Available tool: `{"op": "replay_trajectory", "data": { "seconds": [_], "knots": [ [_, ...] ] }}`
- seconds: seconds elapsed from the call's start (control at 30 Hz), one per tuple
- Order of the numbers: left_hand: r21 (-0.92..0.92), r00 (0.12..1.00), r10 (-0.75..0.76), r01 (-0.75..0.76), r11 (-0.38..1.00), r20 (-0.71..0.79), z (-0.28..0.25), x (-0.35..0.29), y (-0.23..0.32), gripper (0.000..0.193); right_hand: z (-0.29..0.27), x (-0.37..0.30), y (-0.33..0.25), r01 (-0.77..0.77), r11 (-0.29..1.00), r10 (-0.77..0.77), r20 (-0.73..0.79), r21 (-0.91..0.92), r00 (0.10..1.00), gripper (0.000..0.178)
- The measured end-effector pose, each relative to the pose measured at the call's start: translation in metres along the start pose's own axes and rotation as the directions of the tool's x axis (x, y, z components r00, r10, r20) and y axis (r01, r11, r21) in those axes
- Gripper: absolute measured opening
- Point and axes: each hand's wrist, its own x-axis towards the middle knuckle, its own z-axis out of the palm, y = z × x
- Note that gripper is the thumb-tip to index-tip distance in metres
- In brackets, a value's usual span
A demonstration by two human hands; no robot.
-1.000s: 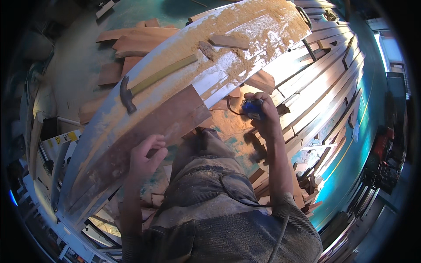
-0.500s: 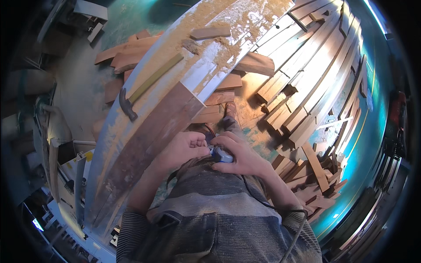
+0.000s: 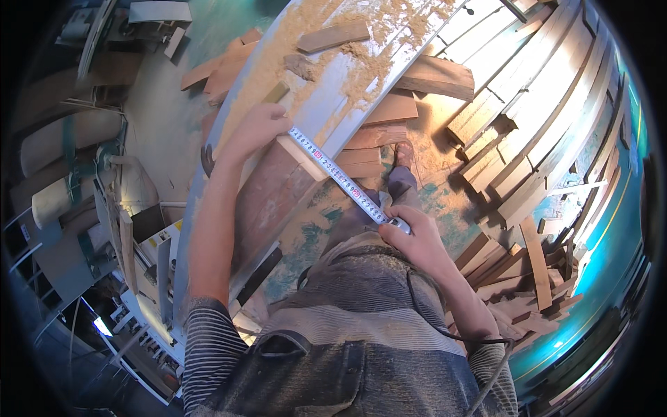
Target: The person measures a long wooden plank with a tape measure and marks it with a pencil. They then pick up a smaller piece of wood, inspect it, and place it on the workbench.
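A white tape blade (image 3: 337,174) is drawn out straight between my hands, slanting across the end of a wide reddish-brown board (image 3: 274,191). My left hand (image 3: 260,128) pinches the blade's free end at the board's far left corner; its fingertips are partly hidden. In my right hand (image 3: 420,240) sits the tape measure case (image 3: 398,224), just off the board and close to my waist. The board lies on a long white sawdust-covered surface. Beside my left wrist lies a hammer (image 3: 207,160), its handle mostly covered by my hand and forearm.
A short wood offcut (image 3: 333,36) rests among sawdust on the white surface (image 3: 319,90). Long timbers (image 3: 528,132) are stacked at the right, with a pile of offcuts (image 3: 538,278) nearer me. More wood pieces (image 3: 226,73) lie beyond the left side.
The tape blade has been pulled out of its case. My left hand has moved forward and left to the board's end, while my right hand has shifted right with the case.
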Motion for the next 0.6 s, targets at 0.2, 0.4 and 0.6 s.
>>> {"op": "replay_trajectory", "data": {
  "seconds": [0.2,0.4,0.6],
  "knots": [
    [0.059,0.995,-0.094,0.093,0.994,0.024,0.013,0.005,-0.004,0.027,-0.008,0.011,0.012,-0.012,1.000,0.011,0.061,0.011,0.998,0.038],
    [0.211,0.990,-0.123,0.135,0.968,-0.069,0.018,0.004,0.011,0.026,-0.011,0.007,0.016,-0.091,0.996,0.091,0.102,-0.003,0.991,0.038],
    [0.282,0.978,-0.169,0.198,0.939,-0.124,0.020,0.005,0.014,0.028,-0.008,0.006,0.016,-0.063,0.997,0.066,0.079,-0.035,0.995,0.039]
  ]
}}
